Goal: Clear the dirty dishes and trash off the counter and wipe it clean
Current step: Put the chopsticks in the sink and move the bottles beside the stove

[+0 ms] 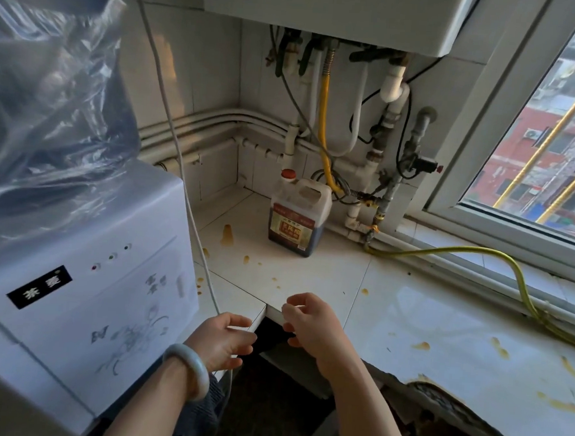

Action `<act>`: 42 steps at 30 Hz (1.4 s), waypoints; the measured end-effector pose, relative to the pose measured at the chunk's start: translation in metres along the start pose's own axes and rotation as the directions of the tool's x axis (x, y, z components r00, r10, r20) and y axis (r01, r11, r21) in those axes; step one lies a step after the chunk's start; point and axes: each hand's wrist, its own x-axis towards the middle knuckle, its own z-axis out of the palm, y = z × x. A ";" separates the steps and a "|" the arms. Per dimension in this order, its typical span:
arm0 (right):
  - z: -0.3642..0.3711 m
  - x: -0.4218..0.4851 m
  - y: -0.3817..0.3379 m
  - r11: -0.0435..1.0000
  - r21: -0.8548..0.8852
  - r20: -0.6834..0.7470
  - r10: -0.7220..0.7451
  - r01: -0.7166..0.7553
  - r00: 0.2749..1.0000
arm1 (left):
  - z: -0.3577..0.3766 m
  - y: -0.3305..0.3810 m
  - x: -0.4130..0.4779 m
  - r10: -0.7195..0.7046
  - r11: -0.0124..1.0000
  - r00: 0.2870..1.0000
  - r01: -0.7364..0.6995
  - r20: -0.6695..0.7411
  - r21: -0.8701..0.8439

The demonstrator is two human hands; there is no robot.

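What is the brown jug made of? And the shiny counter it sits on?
The jug looks like see-through plastic: dark liquid shows through, and its handle is moulded in. The counter seems to be glazed white tile: glossy, reflecting window light, with joint lines between pieces.

a single wide-angle camera on the person's head faces forward and steeply down at the table (326, 271) corner. the left hand (223, 339) and right hand (309, 321) sit close under it at the bottom; the jug (296, 215) stands farther back by the wall (214, 76), the window (557, 134) at right.
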 end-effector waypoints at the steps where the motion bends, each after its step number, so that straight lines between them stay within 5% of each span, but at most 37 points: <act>1: -0.002 0.001 0.001 1.000 0.003 0.001 0.001 -0.001 1.000 | 0.001 -0.001 0.001 0.000 1.000 1.000 0.000 -0.001 -0.005; 17: -0.112 0.039 0.027 1.000 -0.008 -0.052 0.020 -0.020 0.998 | 0.092 0.034 0.041 -0.036 0.970 0.998 0.046 0.043 -0.241; 25: -0.174 0.070 0.017 0.998 -0.023 -0.018 -0.057 0.056 0.998 | 0.126 0.086 0.095 -0.050 0.753 0.995 0.097 0.090 -0.651; 33: -0.205 0.097 0.013 0.996 0.025 -0.023 -0.084 0.084 0.996 | 0.132 0.158 0.137 0.055 0.561 0.997 0.013 0.053 -0.827; 42: -0.224 0.131 0.023 0.997 0.080 -0.101 -0.011 0.019 0.995 | 0.127 0.222 0.222 -0.008 0.443 1.000 -0.002 -0.007 -0.897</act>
